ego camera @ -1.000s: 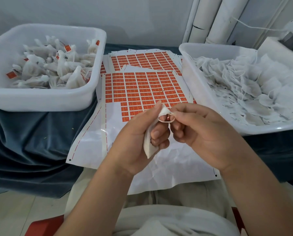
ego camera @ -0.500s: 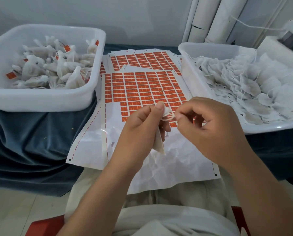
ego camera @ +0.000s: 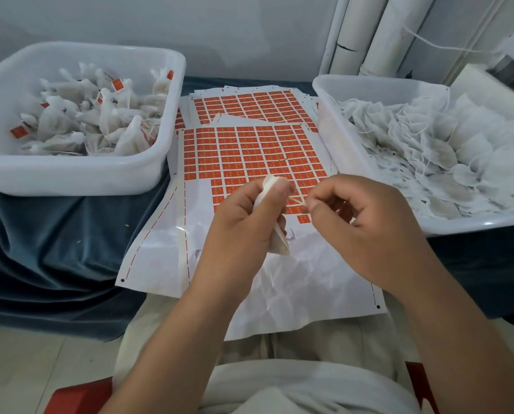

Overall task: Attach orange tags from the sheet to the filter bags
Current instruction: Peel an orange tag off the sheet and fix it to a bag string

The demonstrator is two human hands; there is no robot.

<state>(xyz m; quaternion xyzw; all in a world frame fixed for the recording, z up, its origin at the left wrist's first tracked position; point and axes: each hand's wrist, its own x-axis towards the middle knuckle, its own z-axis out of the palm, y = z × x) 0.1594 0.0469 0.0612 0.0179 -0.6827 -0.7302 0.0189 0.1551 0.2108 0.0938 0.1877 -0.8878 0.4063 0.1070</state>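
Note:
My left hand (ego camera: 244, 222) grips a white filter bag (ego camera: 272, 186) above the sheet of orange tags (ego camera: 249, 156); the bag's bottom end sticks out below my fingers. My right hand (ego camera: 360, 222) pinches the bag's thin string (ego camera: 297, 200), which runs taut between the two hands. The sheet's near part is bare white backing, crumpled. I cannot see an orange tag in my fingers.
A white tub (ego camera: 70, 177) at the left holds filter bags with orange tags on them. A white tub (ego camera: 336, 85) at the right holds untagged bags. A second tag sheet (ego camera: 249, 103) lies behind the first. Blue cloth (ego camera: 55, 249) covers the table; white pipes (ego camera: 369, 34) stand behind.
My hands have drawn apart: the right hand moved right with the string, stretching it out from the bag. The left hand turned the bag's top upward.

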